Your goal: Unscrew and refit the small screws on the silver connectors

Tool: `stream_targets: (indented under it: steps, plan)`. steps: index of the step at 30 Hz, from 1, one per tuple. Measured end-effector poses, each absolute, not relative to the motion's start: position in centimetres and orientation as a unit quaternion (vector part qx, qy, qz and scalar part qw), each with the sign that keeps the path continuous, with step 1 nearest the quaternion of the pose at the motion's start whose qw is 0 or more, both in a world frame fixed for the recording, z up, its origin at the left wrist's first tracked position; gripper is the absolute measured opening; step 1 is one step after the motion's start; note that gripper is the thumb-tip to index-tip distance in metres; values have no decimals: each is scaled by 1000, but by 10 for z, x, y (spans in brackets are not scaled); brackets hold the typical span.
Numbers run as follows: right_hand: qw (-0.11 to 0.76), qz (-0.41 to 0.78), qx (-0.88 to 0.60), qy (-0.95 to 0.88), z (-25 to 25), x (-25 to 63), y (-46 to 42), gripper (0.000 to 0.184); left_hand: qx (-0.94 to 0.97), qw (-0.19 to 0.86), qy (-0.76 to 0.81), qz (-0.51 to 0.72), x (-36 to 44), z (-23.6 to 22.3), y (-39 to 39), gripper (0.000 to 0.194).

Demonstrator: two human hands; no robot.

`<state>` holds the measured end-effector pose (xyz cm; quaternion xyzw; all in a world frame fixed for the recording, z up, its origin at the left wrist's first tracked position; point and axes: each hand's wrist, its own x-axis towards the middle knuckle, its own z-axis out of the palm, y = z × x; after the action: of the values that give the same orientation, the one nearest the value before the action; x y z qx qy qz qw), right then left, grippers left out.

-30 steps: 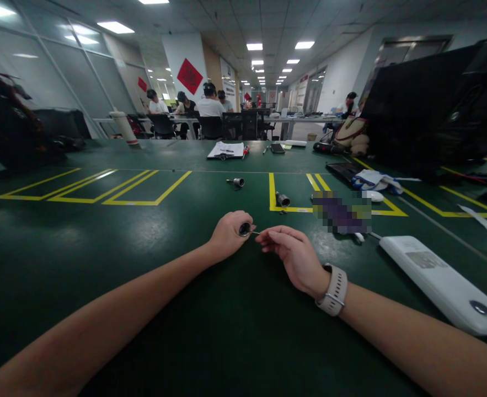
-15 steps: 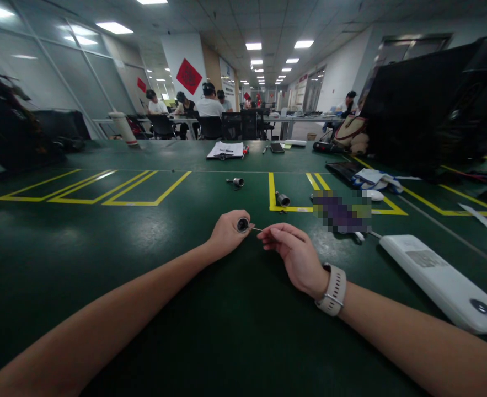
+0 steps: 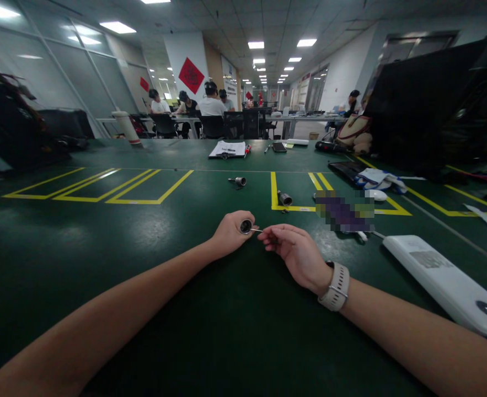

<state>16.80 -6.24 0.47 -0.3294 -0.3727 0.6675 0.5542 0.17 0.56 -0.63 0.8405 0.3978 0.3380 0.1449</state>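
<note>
My left hand point(image 3: 228, 236) is closed around a short metal cylinder point(image 3: 246, 226), its round open end turned toward me. From the side of this cylinder a thin metal rod point(image 3: 257, 230) reaches across to my right hand point(image 3: 299, 253), where the thumb and fingertips pinch it. The rod looks like a hex key, but its ends are hidden. Beyond my hands lie two similar metal cylinders: one point(image 3: 240, 181) with a thin stem farther back, the other point(image 3: 285, 199) by the corner of a yellow taped outline. Small dark pieces point(image 3: 285, 211) rest just in front of that one.
On the right lie a long white device point(image 3: 442, 278), a pixelated purple item point(image 3: 344, 212), a white mouse point(image 3: 375, 195) and a cloth point(image 3: 380, 180). A clipboard with paper point(image 3: 228, 148) and a phone point(image 3: 279, 147) are at the back. People sit at farther tables.
The whole view has shifted slightly, so everything sits a little farther right. Both hands keep the same grip, and the cylinder and rod are almost unmoved between them.
</note>
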Motion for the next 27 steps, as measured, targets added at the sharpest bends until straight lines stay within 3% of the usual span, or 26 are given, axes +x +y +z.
stream_targets:
  steps: [7, 16, 27]
  plan:
    - [567, 662, -320, -371, 3, 166, -63, 7, 834, 179, 386, 351, 1, -6, 7, 14]
    - [565, 628, -356, -400, 3, 164, -65, 9, 859, 64, 406, 305, 3, -7, 8, 13]
    - [558, 686, -309, -351, 7, 166, -63, 9, 825, 193, 357, 394, 1, -8, 10, 17]
